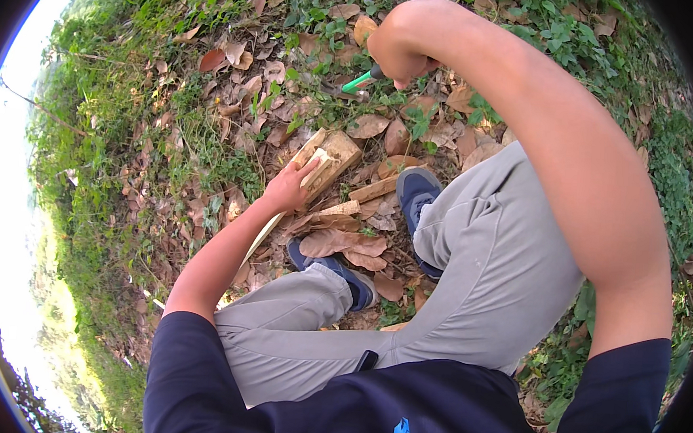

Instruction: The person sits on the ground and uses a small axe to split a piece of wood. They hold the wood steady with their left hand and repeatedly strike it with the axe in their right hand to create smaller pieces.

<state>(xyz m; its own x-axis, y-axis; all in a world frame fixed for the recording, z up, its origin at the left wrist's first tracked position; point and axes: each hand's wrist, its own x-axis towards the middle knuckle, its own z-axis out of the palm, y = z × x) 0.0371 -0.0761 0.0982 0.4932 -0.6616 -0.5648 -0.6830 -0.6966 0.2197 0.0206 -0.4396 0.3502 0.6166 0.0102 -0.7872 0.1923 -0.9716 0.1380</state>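
Note:
My left hand (287,187) grips a pale wooden strip (265,231), pressing its upper end against a thick wooden block (341,154) on the ground. One finger stretches along the wood; the others are partly hidden. Further out and to the right, my right hand (405,60) is closed round the black grip of a hammer (358,82) with a green handle. The dark hammer head is low among the leaves, apart from the block and partly hard to make out.
Short wood pieces (373,189) lie between my shoes (419,191), among large dry leaves (337,244). Green plants (548,38) cover the ground beyond and to the right. My bent legs (486,265) frame the near side. Bright sky shows at the left.

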